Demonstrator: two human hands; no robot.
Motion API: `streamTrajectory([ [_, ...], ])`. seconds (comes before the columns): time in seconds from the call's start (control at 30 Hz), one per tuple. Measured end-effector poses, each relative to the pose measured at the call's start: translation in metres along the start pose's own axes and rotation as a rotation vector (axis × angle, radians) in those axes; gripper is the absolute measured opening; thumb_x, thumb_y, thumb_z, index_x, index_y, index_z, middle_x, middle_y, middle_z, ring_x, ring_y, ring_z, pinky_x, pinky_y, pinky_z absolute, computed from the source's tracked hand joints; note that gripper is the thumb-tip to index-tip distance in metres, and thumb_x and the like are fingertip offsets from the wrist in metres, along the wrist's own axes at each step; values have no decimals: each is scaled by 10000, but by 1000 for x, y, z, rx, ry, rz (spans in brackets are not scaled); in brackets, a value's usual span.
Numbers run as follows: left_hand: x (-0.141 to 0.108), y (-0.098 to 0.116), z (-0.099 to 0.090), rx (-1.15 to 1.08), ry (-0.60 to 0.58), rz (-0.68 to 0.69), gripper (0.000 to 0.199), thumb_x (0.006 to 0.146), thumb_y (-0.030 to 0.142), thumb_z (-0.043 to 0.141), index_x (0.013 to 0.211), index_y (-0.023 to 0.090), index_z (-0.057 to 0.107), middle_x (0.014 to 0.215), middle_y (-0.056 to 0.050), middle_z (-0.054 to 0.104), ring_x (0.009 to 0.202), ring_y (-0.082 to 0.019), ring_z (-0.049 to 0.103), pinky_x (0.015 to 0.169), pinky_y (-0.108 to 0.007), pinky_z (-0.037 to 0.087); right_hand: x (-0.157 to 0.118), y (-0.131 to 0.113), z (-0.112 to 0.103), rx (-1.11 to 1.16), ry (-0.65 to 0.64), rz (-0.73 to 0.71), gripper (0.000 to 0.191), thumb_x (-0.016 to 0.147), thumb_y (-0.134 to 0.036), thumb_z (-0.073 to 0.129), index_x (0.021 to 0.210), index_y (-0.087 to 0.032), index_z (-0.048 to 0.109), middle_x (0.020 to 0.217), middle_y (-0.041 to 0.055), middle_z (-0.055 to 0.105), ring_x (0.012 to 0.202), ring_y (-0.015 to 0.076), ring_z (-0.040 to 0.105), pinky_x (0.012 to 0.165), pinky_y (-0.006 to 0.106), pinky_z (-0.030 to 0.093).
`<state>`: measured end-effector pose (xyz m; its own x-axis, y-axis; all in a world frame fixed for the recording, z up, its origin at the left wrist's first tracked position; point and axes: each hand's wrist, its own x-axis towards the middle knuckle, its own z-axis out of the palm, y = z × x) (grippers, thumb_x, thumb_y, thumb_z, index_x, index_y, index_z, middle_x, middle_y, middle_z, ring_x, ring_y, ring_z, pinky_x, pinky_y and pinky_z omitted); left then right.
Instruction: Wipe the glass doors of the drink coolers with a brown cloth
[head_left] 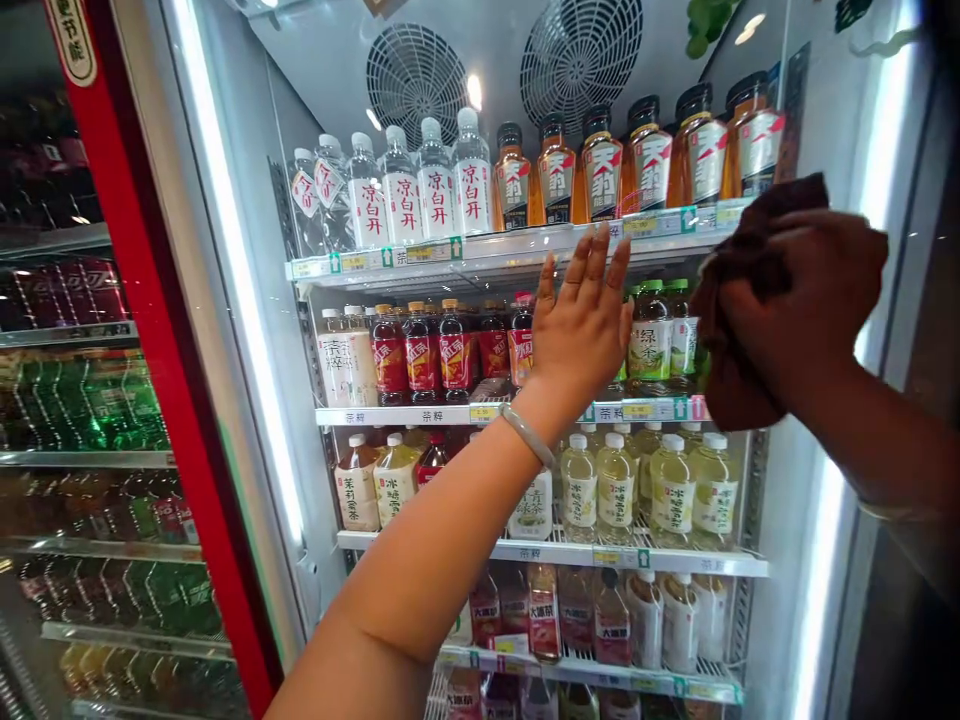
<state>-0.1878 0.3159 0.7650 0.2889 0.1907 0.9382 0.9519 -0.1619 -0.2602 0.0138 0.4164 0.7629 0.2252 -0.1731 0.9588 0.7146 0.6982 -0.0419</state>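
Note:
My left hand (581,320) is raised in front of the shelves, flat, its fingers stretched upward and nothing in it. A pale bangle (529,437) circles that wrist. The fingertips overlap the front edge of the top shelf (525,243) from my viewpoint. My right hand (817,285) grips a dark brown cloth (742,395) at the right side of the drinks cooler, its fingers closed around it. Part of the cloth hangs below the hand and part sticks up above it. Whether either hand touches a glass pane, I cannot tell.
Water bottles (401,190) and amber drink bottles (602,165) line the top shelf. Red-labelled tea bottles (421,350) and pale yellow drinks (673,487) stand lower. Lit strips (240,270) run down the cooler's sides. A red-framed cooler (142,360) stands at left.

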Motion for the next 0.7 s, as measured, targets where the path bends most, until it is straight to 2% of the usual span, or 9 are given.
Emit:
streamTrajectory([
  [0.07,-3,-3,-2,20,-6,7,623,1037,194,280,1645,68,327,1748,-150,316,1663,-257,193,1370,-520,1,10,-35,16,5,-39,4,193,798,-363,715,937,-237,667,1257,156,717,1254,360,618,1124,552,429],
  [0.17,-12,-4,-4,73,-20,45,608,1048,172,244,1629,17,332,1744,-150,324,1659,-252,194,1374,-475,20,-12,-74,20,99,-103,-156,146,862,-310,682,997,-252,685,1306,122,717,1335,347,592,1183,551,418],
  [0.23,-21,-6,-6,104,-27,71,602,1056,166,235,1633,17,324,1748,-147,316,1657,-253,191,1375,-475,47,-40,-76,12,147,-71,-225,156,856,-325,695,1009,-292,689,1272,76,742,1325,331,626,1188,536,452],
  [0.33,-34,-8,-10,162,-44,96,598,1072,168,210,1646,24,297,1756,-134,300,1654,-246,182,1373,-477,76,-64,-52,6,181,-63,-287,249,782,-395,767,1020,-375,696,1249,28,766,1332,339,644,1141,556,508],
  [0.43,-42,-10,-11,191,-54,107,598,1080,183,196,1650,24,287,1761,-112,291,1653,-242,174,1374,-459,68,-48,-41,22,166,103,-249,232,768,-507,745,938,-354,709,1107,44,804,1121,349,744,1026,580,548],
  [0.5,-46,-11,-12,148,-46,96,600,1077,198,223,1646,29,307,1757,-107,297,1652,-234,183,1377,-444,83,-28,-55,36,136,184,-223,275,784,-536,714,941,-311,726,1078,77,803,1068,354,754,992,595,545],
  [0.57,-52,-10,-15,46,-18,48,622,1061,220,290,1652,23,289,1753,-124,294,1651,-222,190,1380,-421,120,-17,-80,41,141,134,-230,309,842,-507,666,1032,-278,750,1167,106,786,1172,365,720,1052,611,518],
  [0.6,-56,-9,-18,-20,0,12,656,1050,231,327,1663,13,241,1755,-146,275,1652,-218,186,1377,-413,153,-16,-93,40,173,66,-243,323,890,-475,618,1108,-279,755,1247,103,766,1251,359,688,1113,615,487],
  [0.7,-71,-6,-34,-183,49,-96,787,1035,273,403,1692,24,46,1772,-226,143,1661,-245,132,1336,-457,302,-29,-124,27,372,-111,-265,441,1003,-344,434,1358,-398,690,1450,4,682,1417,292,595,1284,603,348],
])
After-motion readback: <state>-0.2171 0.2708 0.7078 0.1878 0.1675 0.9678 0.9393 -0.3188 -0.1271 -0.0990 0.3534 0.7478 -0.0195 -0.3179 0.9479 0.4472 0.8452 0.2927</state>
